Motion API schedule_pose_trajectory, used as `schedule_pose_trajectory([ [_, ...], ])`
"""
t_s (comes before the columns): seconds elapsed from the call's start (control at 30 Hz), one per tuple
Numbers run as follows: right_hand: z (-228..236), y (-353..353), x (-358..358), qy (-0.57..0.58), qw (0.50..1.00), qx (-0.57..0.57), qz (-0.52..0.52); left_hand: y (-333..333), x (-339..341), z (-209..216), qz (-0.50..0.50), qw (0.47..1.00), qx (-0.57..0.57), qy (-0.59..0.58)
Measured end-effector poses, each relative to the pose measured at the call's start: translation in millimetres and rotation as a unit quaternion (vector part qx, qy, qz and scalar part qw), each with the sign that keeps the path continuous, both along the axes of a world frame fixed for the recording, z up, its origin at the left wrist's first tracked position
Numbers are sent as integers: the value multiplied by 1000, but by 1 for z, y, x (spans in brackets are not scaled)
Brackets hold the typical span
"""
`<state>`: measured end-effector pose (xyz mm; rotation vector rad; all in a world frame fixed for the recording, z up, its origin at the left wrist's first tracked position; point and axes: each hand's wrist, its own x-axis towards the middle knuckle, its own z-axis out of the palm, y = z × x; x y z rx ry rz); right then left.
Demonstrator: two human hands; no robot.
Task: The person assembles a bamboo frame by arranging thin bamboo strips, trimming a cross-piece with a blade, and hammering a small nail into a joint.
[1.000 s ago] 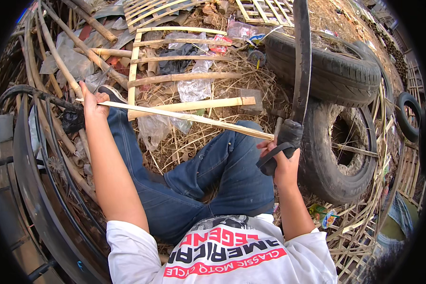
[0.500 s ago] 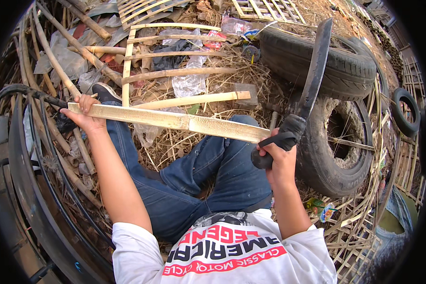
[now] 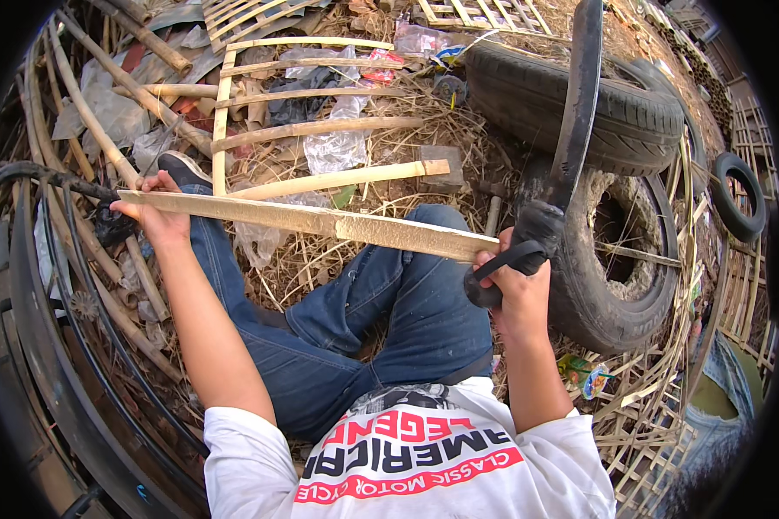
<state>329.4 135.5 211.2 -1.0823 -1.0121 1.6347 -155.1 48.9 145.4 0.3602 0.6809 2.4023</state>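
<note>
A split bamboo strip (image 3: 320, 221) spans my lap, held nearly level with its pale, rough inner face partly showing and a node near the middle. My left hand (image 3: 164, 218) grips its left end, thumb pointing outward and fingertips curled over the top edge. My right hand (image 3: 523, 292) is closed round the black wrapped handle of a machete (image 3: 578, 112), whose dark blade points up and away. The strip's right end rests at the fingers of that same hand; whether they also pinch it is hidden. My jeans-clad legs (image 3: 346, 311) are folded beneath.
Beyond my legs lies a frame of bamboo slats (image 3: 312, 134), with plastic scraps (image 3: 333, 151) and dry straw around it. Worn tyres (image 3: 580, 112) stand at the right. Bamboo poles (image 3: 91, 95) and a black curved metal frame (image 3: 52, 346) crowd the left side.
The strip has rolled slightly, so its inner face looks narrower. My right hand has shifted slightly right, and the machete stands a bit more upright. Both hands keep their grip.
</note>
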Motion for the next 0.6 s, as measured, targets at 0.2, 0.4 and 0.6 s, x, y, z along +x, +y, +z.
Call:
schedule_pose_trajectory([
  [0.2, 2, 17, 21, 53, 998, 7, -44, -35, 58, 5, 84, 844, -520, 98],
  [0.4, 9, 32, 41, 45, 996, 42, -59, -81, 78, 24, 203, 652, -615, 393],
  [0.6, 11, 45, 64, 53, 997, 38, -29, -72, 163, 140, -76, 570, -655, 490],
])
